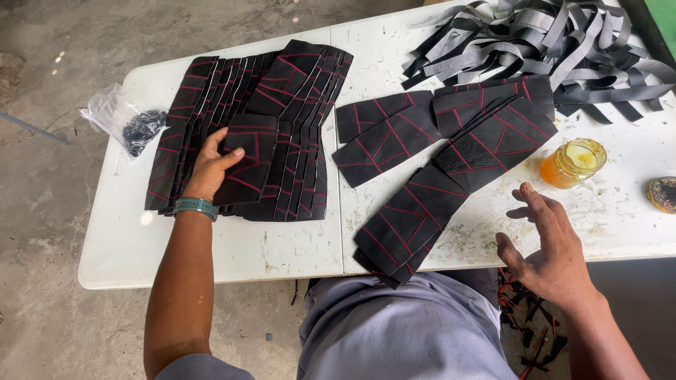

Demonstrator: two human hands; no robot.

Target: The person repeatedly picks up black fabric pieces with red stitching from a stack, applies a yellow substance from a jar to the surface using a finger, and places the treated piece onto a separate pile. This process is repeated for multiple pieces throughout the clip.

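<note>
Plainly gripping one black leather panel (246, 158) with red stitching: left hand (210, 169), thumb over the panel's top face, fingers underneath, atop the fanned stack of panels (282, 91) on the left half of the white table (232, 246). Panel's long axis running away from the body, tilted slightly right. Right hand (546, 243) empty, fingers spread wide, hovering past the table's near edge, well apart from the held panel. Nearest to that hand: loose group of panels (415, 211), lying diagonally, too overlapped to count exactly. One jar of amber glue (574, 162), one plastic bag (123, 119), one heap of grey straps (549, 42), one small dish (663, 193).
</note>
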